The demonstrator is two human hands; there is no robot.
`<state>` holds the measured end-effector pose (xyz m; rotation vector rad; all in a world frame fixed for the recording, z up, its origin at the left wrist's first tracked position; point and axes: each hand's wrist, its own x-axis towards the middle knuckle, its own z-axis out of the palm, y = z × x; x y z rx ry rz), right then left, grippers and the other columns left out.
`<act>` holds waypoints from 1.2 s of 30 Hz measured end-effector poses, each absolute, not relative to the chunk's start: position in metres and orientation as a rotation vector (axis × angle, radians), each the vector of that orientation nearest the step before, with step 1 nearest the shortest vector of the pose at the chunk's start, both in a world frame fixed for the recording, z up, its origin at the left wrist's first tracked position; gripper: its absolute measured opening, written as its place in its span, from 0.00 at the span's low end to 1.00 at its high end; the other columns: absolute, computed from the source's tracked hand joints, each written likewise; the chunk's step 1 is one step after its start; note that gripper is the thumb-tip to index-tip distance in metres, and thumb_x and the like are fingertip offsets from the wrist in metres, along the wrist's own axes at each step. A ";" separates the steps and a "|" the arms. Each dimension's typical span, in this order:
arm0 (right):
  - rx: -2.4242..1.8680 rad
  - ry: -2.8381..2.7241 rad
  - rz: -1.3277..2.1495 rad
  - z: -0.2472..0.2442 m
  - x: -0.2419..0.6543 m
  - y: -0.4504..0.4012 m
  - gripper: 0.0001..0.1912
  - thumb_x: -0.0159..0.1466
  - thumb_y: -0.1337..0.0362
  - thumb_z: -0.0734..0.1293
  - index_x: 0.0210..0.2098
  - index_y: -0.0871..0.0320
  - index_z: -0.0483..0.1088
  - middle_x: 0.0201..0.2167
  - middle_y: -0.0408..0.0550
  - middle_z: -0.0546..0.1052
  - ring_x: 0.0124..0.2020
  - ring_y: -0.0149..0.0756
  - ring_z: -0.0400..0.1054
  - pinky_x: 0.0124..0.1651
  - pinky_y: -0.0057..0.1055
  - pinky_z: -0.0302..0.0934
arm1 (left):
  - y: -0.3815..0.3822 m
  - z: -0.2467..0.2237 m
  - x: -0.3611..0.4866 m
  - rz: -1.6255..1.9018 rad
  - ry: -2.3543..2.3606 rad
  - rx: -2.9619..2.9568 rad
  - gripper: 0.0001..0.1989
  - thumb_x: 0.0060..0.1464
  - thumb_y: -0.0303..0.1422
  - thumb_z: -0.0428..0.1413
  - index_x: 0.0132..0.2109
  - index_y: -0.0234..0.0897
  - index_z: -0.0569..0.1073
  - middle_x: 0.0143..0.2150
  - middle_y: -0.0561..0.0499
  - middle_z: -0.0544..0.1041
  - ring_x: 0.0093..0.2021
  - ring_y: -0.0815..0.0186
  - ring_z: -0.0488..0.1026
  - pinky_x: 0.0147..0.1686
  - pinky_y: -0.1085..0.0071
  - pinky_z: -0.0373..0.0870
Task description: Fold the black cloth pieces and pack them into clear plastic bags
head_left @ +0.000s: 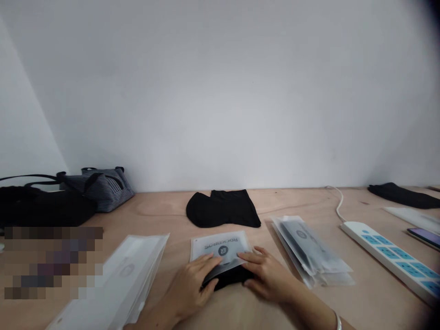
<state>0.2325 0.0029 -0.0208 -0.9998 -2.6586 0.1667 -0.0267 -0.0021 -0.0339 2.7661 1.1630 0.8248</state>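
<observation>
A frosted plastic bag [220, 243] printed with "ROCKBROS" and a round logo lies in front of me, its lettering upside down. Folded black cloth [229, 277] sticks out of its near end, the rest showing dimly through the plastic. My left hand [197, 282] grips the bag's near left side, fingers on top and thumb by the cloth. On the near right side my right hand [270, 277] holds it the same way. Just beyond lies a black fabric piece [223, 208], flat and curved at one end.
Frosted bags [120, 270] lie at left; a stack of filled bags [309, 247] lies at right. Farther right are a white power strip [388, 256], a phone [424, 238] and another black cloth [404, 195]. A striped bag [106, 190] and a black bag [44, 206] stand back left.
</observation>
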 end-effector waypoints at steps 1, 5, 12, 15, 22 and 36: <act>-1.000 -2.651 0.146 -0.022 0.232 0.003 0.18 0.61 0.59 0.61 0.50 0.54 0.64 0.54 0.49 0.65 0.51 0.39 0.62 0.57 0.43 0.46 | -0.001 -0.036 -0.026 0.826 1.141 2.777 0.21 0.53 0.30 0.50 0.55 0.45 0.63 0.51 0.52 0.71 0.51 0.61 0.67 0.50 0.63 0.66; -0.962 -2.543 0.011 -0.034 0.226 0.007 0.13 0.61 0.69 0.57 0.41 0.52 0.69 0.47 0.46 0.72 0.45 0.34 0.66 0.56 0.41 0.46 | 0.003 -0.044 -0.020 0.909 1.148 2.747 0.18 0.55 0.25 0.46 0.51 0.46 0.68 0.47 0.55 0.75 0.46 0.65 0.72 0.47 0.67 0.70; -1.165 -2.274 0.013 -0.041 0.222 0.008 0.06 0.54 0.71 0.62 0.32 0.58 0.62 0.28 0.45 0.72 0.33 0.35 0.65 0.41 0.34 0.55 | 0.000 -0.029 -0.035 0.777 1.157 2.691 0.25 0.48 0.37 0.56 0.55 0.46 0.63 0.53 0.51 0.69 0.51 0.60 0.67 0.49 0.62 0.67; -1.172 -2.249 0.008 -0.029 0.216 0.003 0.14 0.52 0.60 0.67 0.34 0.58 0.62 0.33 0.47 0.70 0.37 0.39 0.62 0.42 0.37 0.53 | 0.000 -0.019 -0.056 0.573 1.100 2.753 0.36 0.44 0.34 0.58 0.60 0.45 0.54 0.59 0.49 0.62 0.55 0.56 0.62 0.51 0.58 0.63; -0.841 -2.507 -0.197 -0.031 0.149 -0.003 0.16 0.54 0.52 0.65 0.36 0.56 0.65 0.33 0.46 0.69 0.37 0.39 0.60 0.43 0.41 0.50 | -0.003 -0.013 -0.068 0.613 1.075 2.783 0.12 0.42 0.22 0.49 0.35 0.40 0.70 0.43 0.51 0.72 0.40 0.65 0.71 0.40 0.71 0.69; -0.806 -2.537 -0.464 -0.049 0.167 -0.004 0.07 0.60 0.69 0.58 0.26 0.57 0.64 0.25 0.44 0.68 0.31 0.36 0.58 0.43 0.41 0.48 | -0.002 -0.011 -0.065 0.669 1.007 2.716 0.13 0.50 0.22 0.43 0.22 0.37 0.65 0.32 0.49 0.72 0.34 0.67 0.73 0.31 0.74 0.68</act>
